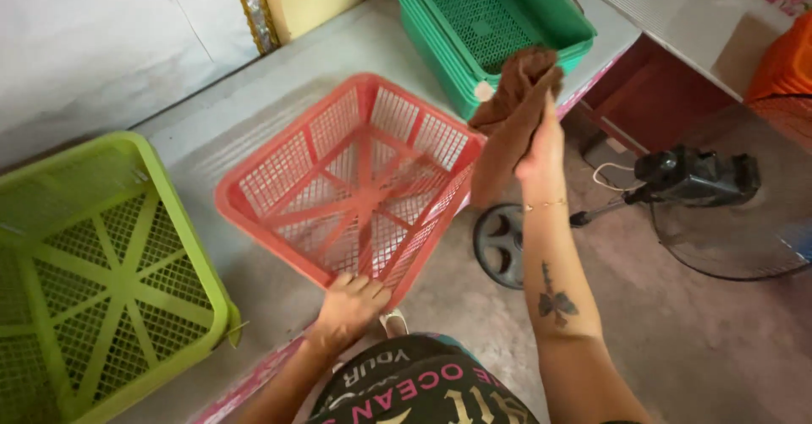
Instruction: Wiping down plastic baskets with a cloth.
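A red plastic mesh basket (271, 179) lies tilted on the grey table top, its open side facing me. My left hand (348, 306) grips its near corner rim. My right hand (541, 145) is raised beside the basket's right corner and holds a brown cloth (512, 107) that hangs down from the fingers. The cloth is just off the basket's rim, past the table edge.
A lime green mesh basket (101, 263) sits at the left. A stack of dark green baskets (491, 18) stands at the back right. On the floor to the right lies a black fan (694, 179) with its round base (499, 242). The table's front edge runs diagonally under my left arm.
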